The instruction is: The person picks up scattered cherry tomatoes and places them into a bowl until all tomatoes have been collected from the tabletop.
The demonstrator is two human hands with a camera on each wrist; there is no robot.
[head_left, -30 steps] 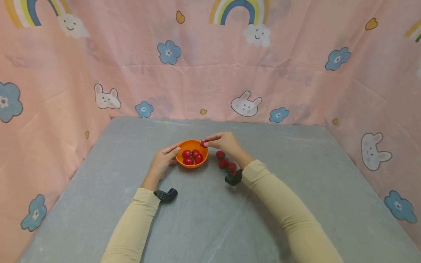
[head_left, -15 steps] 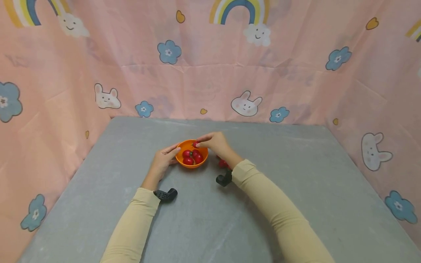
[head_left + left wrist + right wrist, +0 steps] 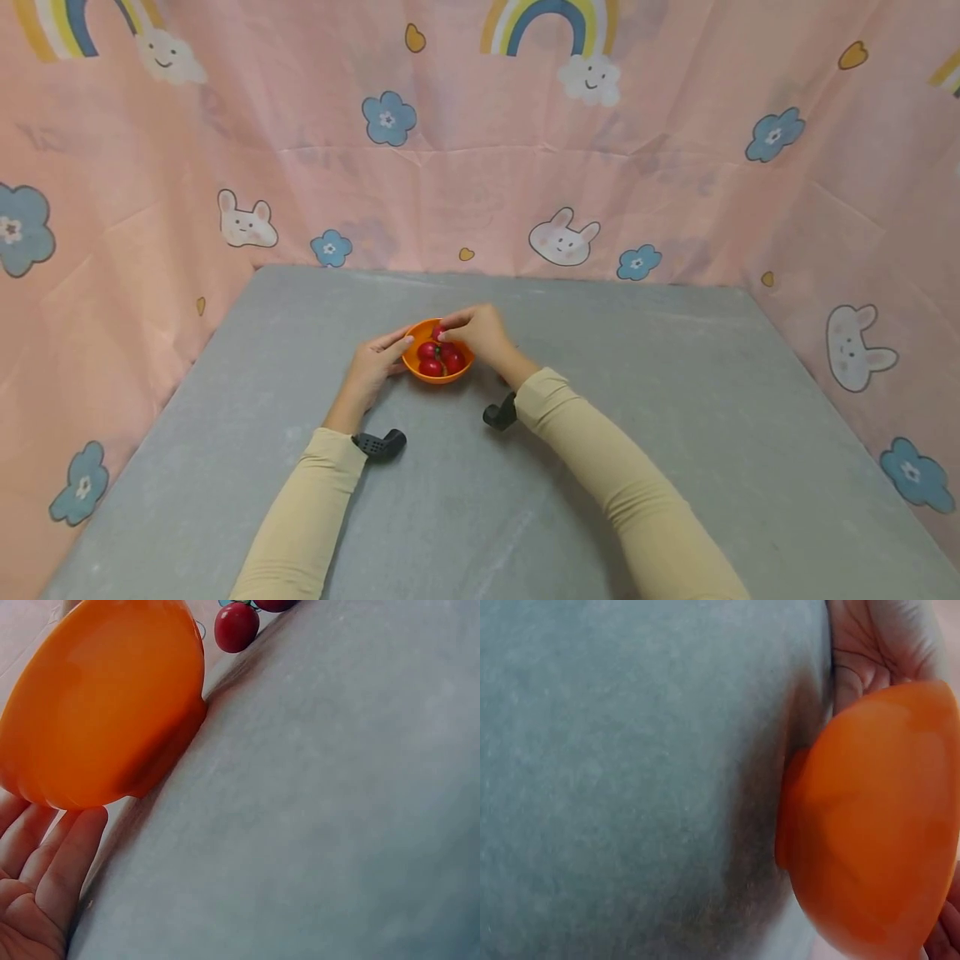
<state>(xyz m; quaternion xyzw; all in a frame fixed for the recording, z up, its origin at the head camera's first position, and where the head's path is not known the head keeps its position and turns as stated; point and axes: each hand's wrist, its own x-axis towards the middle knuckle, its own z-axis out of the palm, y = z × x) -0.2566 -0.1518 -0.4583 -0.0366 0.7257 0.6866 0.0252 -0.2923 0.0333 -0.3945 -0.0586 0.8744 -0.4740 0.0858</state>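
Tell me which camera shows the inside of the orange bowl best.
The head view. It looks down into the orange bowl, so the red fruits lying in it show, though the right hand covers part of the rim. Both wrist views show only its outer wall and base, none of the inside.

Head view: looks forward and down from up high. It is far enough back that the bowl (image 3: 438, 380) looks small near the middle, with pink cloth (image 3: 465, 183) across the top.
Left wrist view: low, very near and tilted. The bowl is big at the upper left, the left hand (image 3: 45, 870) at the lower left.
Right wrist view: also low and near, turned sideways. Table (image 3: 630, 765) fills the left, the bowl the lower right.
Bowl, shared: the head view sees inside; both wrist views see its outside.
Left hand, shared: in all three.
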